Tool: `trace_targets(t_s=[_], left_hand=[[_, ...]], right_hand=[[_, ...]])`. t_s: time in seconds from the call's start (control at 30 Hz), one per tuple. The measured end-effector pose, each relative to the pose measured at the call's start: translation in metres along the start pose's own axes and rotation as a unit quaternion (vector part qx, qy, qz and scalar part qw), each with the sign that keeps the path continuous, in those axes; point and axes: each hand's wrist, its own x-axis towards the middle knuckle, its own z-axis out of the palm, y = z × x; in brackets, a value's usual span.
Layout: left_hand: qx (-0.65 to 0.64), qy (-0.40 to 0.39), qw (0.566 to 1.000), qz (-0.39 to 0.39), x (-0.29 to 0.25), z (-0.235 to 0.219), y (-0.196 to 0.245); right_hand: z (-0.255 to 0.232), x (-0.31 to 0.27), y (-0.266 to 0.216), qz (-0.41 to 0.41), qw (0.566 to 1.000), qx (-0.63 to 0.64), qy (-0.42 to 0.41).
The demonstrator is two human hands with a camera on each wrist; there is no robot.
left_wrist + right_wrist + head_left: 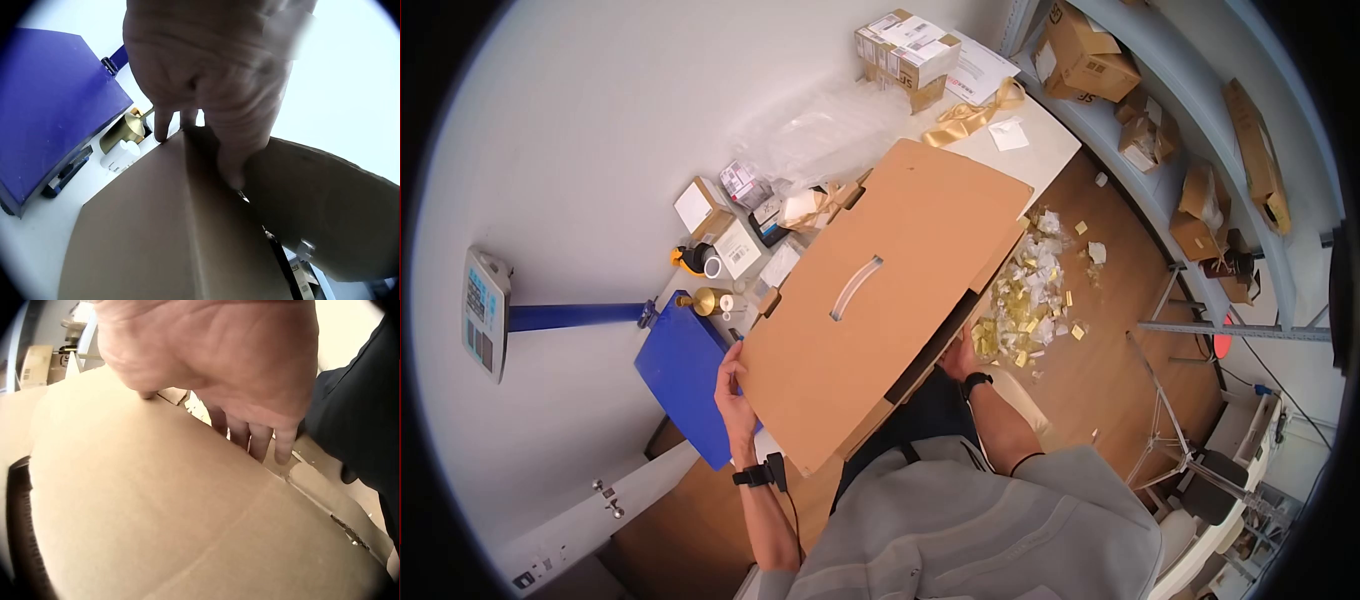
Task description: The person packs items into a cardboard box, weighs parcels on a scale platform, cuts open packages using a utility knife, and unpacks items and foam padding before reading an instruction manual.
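A large, flat brown cardboard box (900, 240) with a slot handle hangs tilted in front of the person, one long side partly open. At its left end the left hand (735, 395) grips the edge. The left wrist view shows that hand (206, 81) with its thumb on one side of the cardboard (137, 231) and fingers on the other. On the near long side, the right hand (962, 355) holds the lower edge. Seen from the right wrist, this hand (219, 362) has its fingers curled over the edge of the cardboard (144, 487).
Behind the box, a white table (1050, 150) carries bubble wrap (820, 130), small parcels (910, 45), gold ribbon (970, 120) and a brass-coloured cylinder (705, 300). A blue scale platform (685, 370) stands left. Scraps (1030, 290) litter the floor; shelves (1200, 90) hold cartons at right.
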Motion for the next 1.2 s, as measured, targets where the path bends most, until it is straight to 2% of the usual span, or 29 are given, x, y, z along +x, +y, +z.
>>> trace_targets(t_s=[0.07,0.13,0.23,0.3,0.4,0.47,0.53,0.57,0.63,0.73,0.77,0.83,0.87,0.93,1.0,1.07,1.1,1.17,1.2], left_hand=[[0.034,-0.014,0.999,0.006,0.003,-0.003,0.004],[0.12,-0.033,0.992,0.036,0.004,-0.005,0.007],[0.138,-0.024,0.989,0.053,0.001,-0.002,0.008],[0.11,-0.021,0.992,0.049,0.001,-0.002,0.011],[0.047,-0.031,0.998,0.026,0.007,-0.002,0.013],[0.014,-0.041,0.999,0.008,0.017,-0.005,0.01],[0.088,-0.06,0.994,0.034,0.022,-0.01,0.009],[0.084,-0.066,0.994,0.029,0.023,-0.01,0.012],[0.236,-0.108,0.958,0.118,0.022,-0.011,0.017],[0.252,-0.157,0.948,0.112,0.019,-0.02,0.021],[0.258,-0.148,0.948,0.115,0.022,-0.029,0.028],[0.343,-0.286,0.893,0.059,0.028,-0.06,0.048],[0.357,-0.269,0.893,0.058,0.029,-0.07,0.055],[0.319,-0.308,0.895,0.037,0.031,-0.072,0.058],[0.305,-0.303,0.902,0.033,0.028,-0.063,0.04],[0.285,-0.25,0.925,0.018,0.012,-0.037,0.034],[0.288,-0.248,0.925,0.017,0.007,-0.033,0.026],[0.254,-0.226,0.939,0.046,0.001,-0.032,0.007],[0.255,-0.225,0.939,0.046,-0.001,-0.033,0.0]], right_hand=[[0.006,-0.011,0.001,-0.01,1.0,0.02,-0.003],[0.016,-0.03,-0.001,-0.083,0.996,0.025,0.022],[0.008,-0.071,-0.007,-0.094,0.995,-0.012,0.015],[0.006,-0.101,-0.01,-0.119,0.993,-0.017,0.007],[-0.023,-0.111,0.004,-0.137,0.99,-0.021,0.036],[-0.014,-0.126,0.002,-0.145,0.988,-0.006,0.059],[-0.009,-0.131,0.003,-0.144,0.985,-0.001,0.093],[-0.01,-0.135,0.001,-0.14,0.987,0.011,0.084],[-0.008,-0.146,-0.003,-0.146,0.985,0.001,0.092],[0.004,-0.174,-0.007,-0.167,0.98,0.003,0.11],[0.01,-0.183,-0.011,-0.179,0.976,0.01,0.121],[0.015,-0.206,-0.015,-0.228,0.967,0.013,0.113],[0.004,-0.213,-0.014,-0.24,0.965,0.03,0.097],[-0.007,-0.234,-0.019,-0.282,0.952,0.026,0.113],[0.009,-0.275,-0.033,-0.267,0.954,-0.003,0.132],[0.002,-0.298,-0.035,-0.304,0.936,-0.044,0.17],[0.0,-0.313,-0.04,-0.293,0.932,-0.094,0.19],[0.0,-0.331,-0.045,-0.28,0.926,-0.142,0.208],[0.001,-0.336,-0.049,-0.339,0.905,-0.159,0.203]])
